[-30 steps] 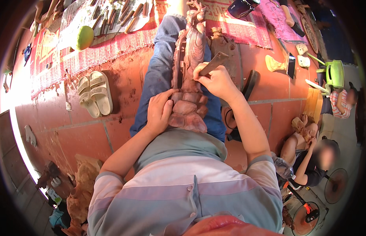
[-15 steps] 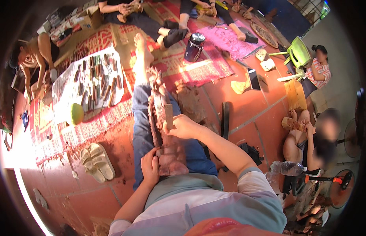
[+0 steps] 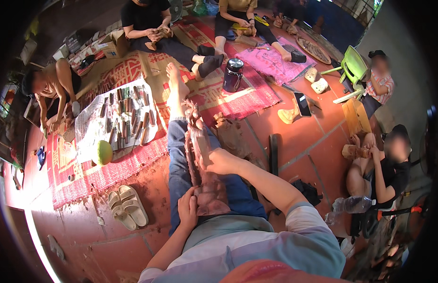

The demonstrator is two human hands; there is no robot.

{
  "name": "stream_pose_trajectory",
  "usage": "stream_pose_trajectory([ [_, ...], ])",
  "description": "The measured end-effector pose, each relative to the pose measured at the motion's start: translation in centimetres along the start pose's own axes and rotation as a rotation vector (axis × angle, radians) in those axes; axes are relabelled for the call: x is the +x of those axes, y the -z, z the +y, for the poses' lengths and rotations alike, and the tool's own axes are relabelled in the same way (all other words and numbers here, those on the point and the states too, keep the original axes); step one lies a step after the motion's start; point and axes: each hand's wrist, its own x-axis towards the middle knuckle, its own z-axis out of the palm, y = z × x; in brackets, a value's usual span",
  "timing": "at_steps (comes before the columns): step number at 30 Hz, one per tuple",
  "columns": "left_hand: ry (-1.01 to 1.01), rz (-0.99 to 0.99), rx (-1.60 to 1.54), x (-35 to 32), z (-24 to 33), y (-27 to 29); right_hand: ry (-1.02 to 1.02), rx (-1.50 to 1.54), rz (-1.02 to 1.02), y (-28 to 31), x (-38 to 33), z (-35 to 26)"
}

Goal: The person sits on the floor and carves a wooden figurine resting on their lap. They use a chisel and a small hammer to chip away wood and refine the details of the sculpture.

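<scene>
"Where is the wooden carving?"

"Lower centre of the frame, lengthwise over the blue jeans, its lumpy base toward the bottom edge and its narrow end pointing up the frame."

"And the fingers?"

"The left hand touches the base on its left side, fingers bent; whether they close around its edge, I can't tell. The right hand is at the right side, partway up, above the base. Its fingers are drawn in narrow against the wood, and I can't tell what they hold, since the hand hides it."

"Count the rest for me."

"Left of centre, two sandals, side by side. Above them, one round green fruit at the lower edge of a pale sheet. More than ten hand tools lie on that sheet; they're too crowded for an exact number."

"Upper half, right of centre?"

"One dark flask on the red mat, then two pale blocks, one phone, and one green chair toward the upper right."
</scene>
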Motion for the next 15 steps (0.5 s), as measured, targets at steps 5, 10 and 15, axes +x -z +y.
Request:
stream_pose_trajectory([
  [5, 0.009, 0.065, -0.222, 0.2, -0.6, -0.7, 0.012, -0.09, -0.031, -0.4, -1.1, -2.5],
  [10, 0.145, 0.023, -0.327, 0.4, 1.0, -0.8, 0.055, 0.004, -0.006, -0.9, -0.9, -0.8],
  [15, -0.001, 0.145, -0.252, 0.2, -1.5, -1.9, 0.082, 0.031, 0.045, -0.7, -0.8, -0.3],
])
